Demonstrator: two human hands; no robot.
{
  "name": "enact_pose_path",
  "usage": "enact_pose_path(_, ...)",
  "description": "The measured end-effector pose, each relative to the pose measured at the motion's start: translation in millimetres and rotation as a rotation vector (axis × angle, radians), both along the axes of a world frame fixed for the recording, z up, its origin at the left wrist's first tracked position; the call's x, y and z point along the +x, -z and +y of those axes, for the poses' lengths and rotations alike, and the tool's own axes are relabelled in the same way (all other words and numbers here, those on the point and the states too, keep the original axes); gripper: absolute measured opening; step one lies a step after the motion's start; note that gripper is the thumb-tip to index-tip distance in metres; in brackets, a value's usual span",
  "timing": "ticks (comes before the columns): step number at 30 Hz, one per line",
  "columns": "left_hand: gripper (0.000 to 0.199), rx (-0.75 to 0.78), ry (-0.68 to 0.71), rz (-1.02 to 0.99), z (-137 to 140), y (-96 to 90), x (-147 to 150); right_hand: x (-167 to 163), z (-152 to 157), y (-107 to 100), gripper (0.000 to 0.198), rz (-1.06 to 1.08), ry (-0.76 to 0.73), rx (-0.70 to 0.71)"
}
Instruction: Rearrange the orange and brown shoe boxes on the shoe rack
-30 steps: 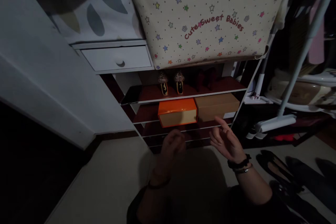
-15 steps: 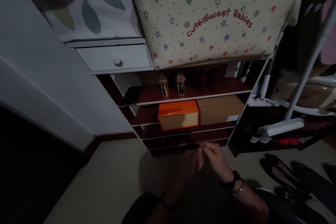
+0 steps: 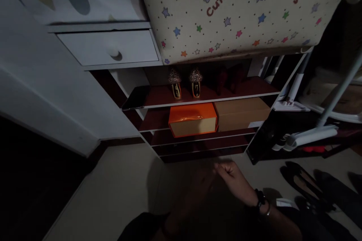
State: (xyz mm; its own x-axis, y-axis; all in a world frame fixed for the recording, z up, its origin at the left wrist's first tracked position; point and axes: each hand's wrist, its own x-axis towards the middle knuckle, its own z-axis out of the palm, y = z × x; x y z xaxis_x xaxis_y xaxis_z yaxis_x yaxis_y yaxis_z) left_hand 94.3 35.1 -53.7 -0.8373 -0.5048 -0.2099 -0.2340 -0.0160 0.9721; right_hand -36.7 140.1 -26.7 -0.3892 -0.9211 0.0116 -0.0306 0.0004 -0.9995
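My right hand (image 3: 233, 180) is closed, with its thumb and fingers curled together, above the floor in front of the shoe rack. A dark band and a metal bangle circle its wrist. Close beside it, deep in shadow, is my left hand (image 3: 204, 177). Its dim outline looks curled, with the fingertips near the right hand's. Anything between the fingers is too dark to make out. Beyond the hands stands the shoe rack (image 3: 161, 102), holding an orange box (image 3: 192, 113), a brown cardboard box (image 3: 240, 113) and a pair of glittery heeled shoes (image 3: 195, 83).
A dark flat phone-like object (image 3: 136, 98) lies on the rack's upper shelf. Above are a white drawer (image 3: 113, 49) and a star-printed fabric cover (image 3: 215, 34). Black shoes (image 3: 304, 184) stand on the floor at right, near a white long-handled mop (image 3: 313, 135). A wall rises at left.
The view has moved closer and tilted down, so the rack and cover sit higher. My right hand has shifted slightly down and right, and my left hand looks darker.
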Motion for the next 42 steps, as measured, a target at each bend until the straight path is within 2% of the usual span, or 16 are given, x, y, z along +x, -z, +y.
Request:
enact_pose_path(5,0.076,-0.105,0.013,-0.05,-0.4,-15.3,-2.3,0.9,-4.5,7.8,0.077,0.023,0.07,0.076)
enact_pose_path(14,0.072,-0.138,0.081,0.011,-7.5,-22.1,1.0,4.5,-7.3,9.2,0.071,0.11,0.048,0.034)
enact_pose_path(17,0.062,-0.192,0.125,0.015,-9.8,-20.8,2.1,-14.6,-7.7,4.3,0.058,0.39,0.138,-0.042)
enact_pose_path(21,0.053,-0.233,0.131,0.011,-12.9,-16.0,-1.4,-56.7,-28.6,-22.5,0.026,0.967,0.407,-0.193)
enact_pose_path(22,0.051,-0.235,0.112,0.019,-14.1,-15.2,-2.4,-67.0,-36.4,-30.2,0.026,1.109,0.423,-0.192)
enact_pose_path(25,0.053,-0.247,0.037,0.038,-20.1,-16.3,-3.2,-92.9,-53.0,-44.6,0.04,1.499,0.312,-0.115)
enact_pose_path(27,0.055,-0.256,0.008,0.042,-26.1,-19.8,-0.9,-107.2,-51.2,-43.5,0.045,1.69,0.27,-0.05)
enact_pose_path(29,0.058,-0.265,-0.017,0.059,-33.4,-24.2,3.5,-120.9,-38.4,-35.2,0.05,1.802,0.291,0.001)
enact_pose_path(32,0.062,-0.269,-0.112,0.115,-45.6,-29.5,12.4,-139.3,-12.1,-19.4,0.052,1.837,0.393,0.055)
enact_pose_path(35,0.062,-0.243,-0.247,0.162,-58.4,-31.0,20.9,-146.6,3.3,-12.0,0.047,1.797,0.503,0.091)
enact_pose_path(39,0.059,-0.119,-0.358,0.244,-72.3,-28.8,28.9,-130.2,-1.3,-21.1,0.043,1.757,0.554,0.104)
enact_pose_path(42,0.06,-0.074,-0.417,0.305,-79.0,-28.6,32.7,-106.7,-15.8,-29.9,0.045,1.662,0.592,0.018)
